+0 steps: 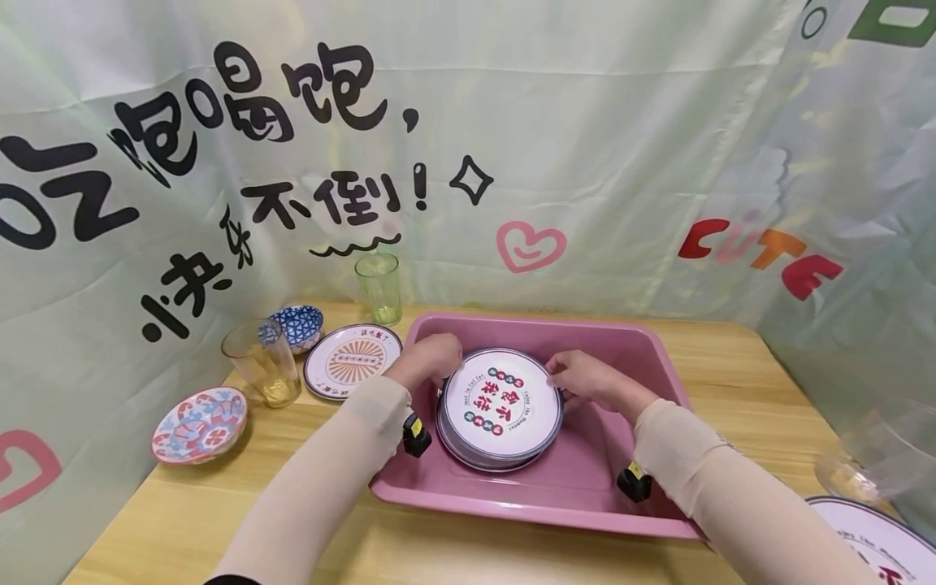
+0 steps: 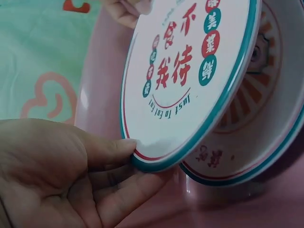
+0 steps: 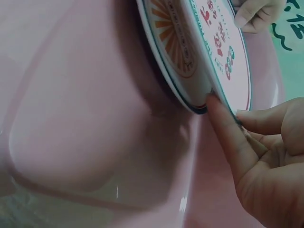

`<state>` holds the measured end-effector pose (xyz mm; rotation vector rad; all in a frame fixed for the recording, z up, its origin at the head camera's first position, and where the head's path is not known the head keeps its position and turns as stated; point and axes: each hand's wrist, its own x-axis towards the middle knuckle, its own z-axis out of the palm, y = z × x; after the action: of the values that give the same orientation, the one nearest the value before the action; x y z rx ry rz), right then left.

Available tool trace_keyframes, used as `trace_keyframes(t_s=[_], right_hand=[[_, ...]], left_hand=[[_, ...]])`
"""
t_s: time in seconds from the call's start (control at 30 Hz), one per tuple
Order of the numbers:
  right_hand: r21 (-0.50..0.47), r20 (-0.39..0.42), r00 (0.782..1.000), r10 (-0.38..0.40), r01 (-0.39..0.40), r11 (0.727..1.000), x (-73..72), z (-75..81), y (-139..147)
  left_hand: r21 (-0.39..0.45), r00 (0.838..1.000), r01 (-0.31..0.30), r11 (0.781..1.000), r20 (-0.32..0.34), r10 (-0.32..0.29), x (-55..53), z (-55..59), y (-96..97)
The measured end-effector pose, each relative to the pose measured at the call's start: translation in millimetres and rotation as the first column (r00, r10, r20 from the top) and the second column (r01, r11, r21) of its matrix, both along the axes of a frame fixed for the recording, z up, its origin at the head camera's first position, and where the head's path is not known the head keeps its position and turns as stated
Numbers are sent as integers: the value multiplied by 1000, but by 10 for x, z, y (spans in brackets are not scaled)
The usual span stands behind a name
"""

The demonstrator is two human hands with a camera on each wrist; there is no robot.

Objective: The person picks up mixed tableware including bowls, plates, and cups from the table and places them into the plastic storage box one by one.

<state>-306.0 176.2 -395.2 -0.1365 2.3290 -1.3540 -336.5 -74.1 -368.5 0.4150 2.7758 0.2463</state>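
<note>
A round white plate (image 1: 537, 414) with a dark rim and red lettering is held by both hands, one at each side. My left hand (image 1: 439, 356) pinches its left edge, thumb on the face and fingers beneath. My right hand (image 1: 588, 375) grips the opposite edge, as the right wrist view also shows. Under it lies a second plate (image 3: 175, 45) with an orange ray pattern; the wrist views show the upper plate tilted, with a gap between the two faces. Both plates are within the pink basin (image 1: 600, 487), the upper one covering most of the lower.
Left of the basin are a ray-patterned plate (image 1: 354, 361), a green glass (image 1: 380, 292), an amber glass (image 1: 266, 366), a blue patterned bowl (image 1: 300, 325) and a pink-and-blue dish (image 1: 201, 426). At right are a clear container (image 1: 877, 455) and another lettered plate (image 1: 870, 536). A printed curtain (image 1: 621, 162) hangs behind.
</note>
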Motion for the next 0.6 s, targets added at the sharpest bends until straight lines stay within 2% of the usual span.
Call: trace_keyframes(t_s=[0.17, 0.37, 0.6], right_hand=[[-12, 5, 1000, 3, -3, 1000, -8, -41, -33], [26, 5, 1000, 13, -14, 1000, 0, -59, -68], [50, -4, 1000, 24, -24, 998, 22, -86, -83]], left_hand=[[-38, 998, -67, 997, -15, 67, 18, -37, 14], [-80, 997, -64, 995, -44, 61, 54, -45, 23], [-57, 996, -75, 996, -47, 73, 101, -60, 23]])
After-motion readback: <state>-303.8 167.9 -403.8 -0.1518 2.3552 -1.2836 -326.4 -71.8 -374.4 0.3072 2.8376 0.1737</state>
